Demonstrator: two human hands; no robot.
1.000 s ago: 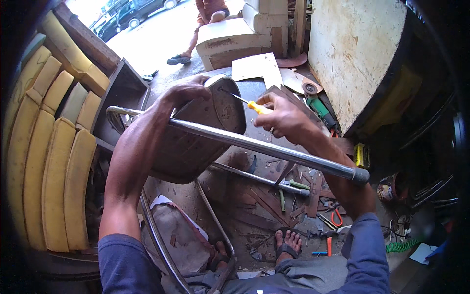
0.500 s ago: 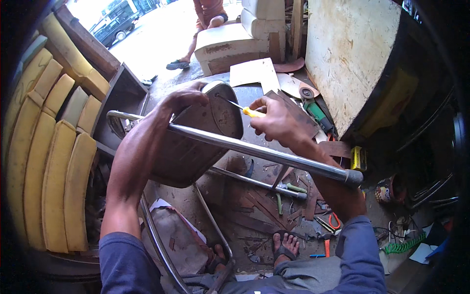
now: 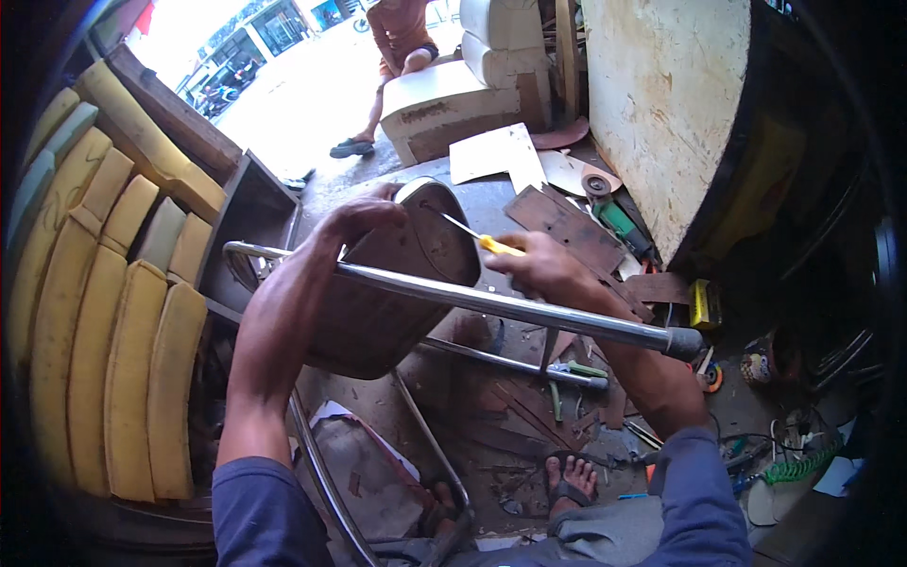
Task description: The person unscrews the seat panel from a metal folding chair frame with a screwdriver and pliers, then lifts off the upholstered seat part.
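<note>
A chair with a chromed tube frame [image 3: 510, 304] lies tilted across my lap, its dark brown panel [image 3: 387, 317] facing me. My left hand [image 3: 367, 215] grips the panel's far edge, fingers curled over it and partly hidden. In my right hand [image 3: 548, 266] is a screwdriver [image 3: 499, 247] with a yellow handle. Its shaft slants up and left, and the tip meets the panel near its far corner. Whether a screw sits under the tip is too small to tell. One frame leg with a grey end cap [image 3: 684, 343] passes over my right forearm.
Yellow foam cushions [image 3: 123, 369] stand stacked at the left. On the floor at right lie a green angle grinder [image 3: 616, 219], wood scraps [image 3: 567, 227], pliers [image 3: 571, 369] and a green coiled hose [image 3: 803, 468]. A person [image 3: 404, 42] sits on a pale sofa [image 3: 444, 99] beyond.
The view has shifted slightly, so the scene sits lower and to the right. My right fingers have closed in around the screwdriver handle; its tip stays at the panel's corner. My left hand keeps its grip.
</note>
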